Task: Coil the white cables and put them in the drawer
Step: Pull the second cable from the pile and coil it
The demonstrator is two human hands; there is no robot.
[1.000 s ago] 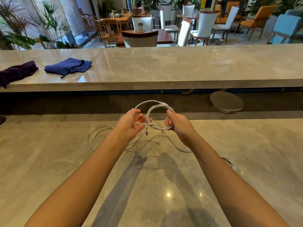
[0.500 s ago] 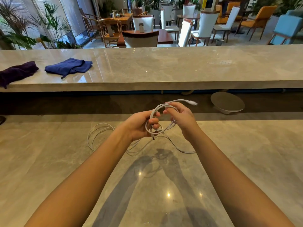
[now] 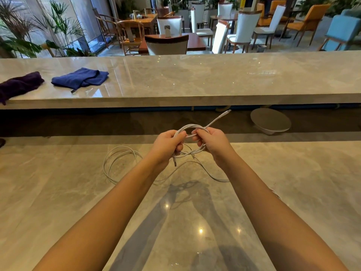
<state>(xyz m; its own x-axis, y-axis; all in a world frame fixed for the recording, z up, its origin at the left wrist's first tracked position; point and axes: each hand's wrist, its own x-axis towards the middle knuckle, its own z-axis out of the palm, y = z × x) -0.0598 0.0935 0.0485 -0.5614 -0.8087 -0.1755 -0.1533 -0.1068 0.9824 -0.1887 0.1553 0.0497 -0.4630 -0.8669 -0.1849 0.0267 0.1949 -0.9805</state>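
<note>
**Held cable.** One white cable (image 3: pixel 189 126) is gathered into a small coil of several turns and held in the air above the counter (image 3: pixel 58 202), between both hands. One plug end (image 3: pixel 226 112) sticks out of the coil, up and to the right. The other plug (image 3: pixel 175 163) hangs below the coil, under the left hand.

**Hands.** The left hand (image 3: pixel 166 145) grips the left side of the coil with curled fingers. The right hand (image 3: pixel 214 142) has its fingers curled round the right side of the coil and pinches a strand near the top. The two hands are close together, nearly touching.

**Second cable.** More white cable (image 3: pixel 119 155) lies on the counter in wide, loose loops, just behind and to the left of the hands. A strand runs from there to the right, under the forearms. Since both plugs of the held cable are in sight, this is probably a separate cable, not yet coiled.

**Progress.**
1. The first coil appears fully wound. The free end probably still needs tucking or wrapping round the turns to lock them.
2. The loose cable on the counter is still to be coiled.
3. No drawer is in view, and nothing has been stowed.

**Surroundings.** A raised ledge (image 3: pixel 195 79) runs behind the counter. It carries a folded blue cloth (image 3: pixel 80 78) and a purple cloth (image 3: pixel 19 85) at its left end. A round grey dish (image 3: pixel 270 120) sits below the ledge, to the right. Tables and chairs stand beyond.
</note>
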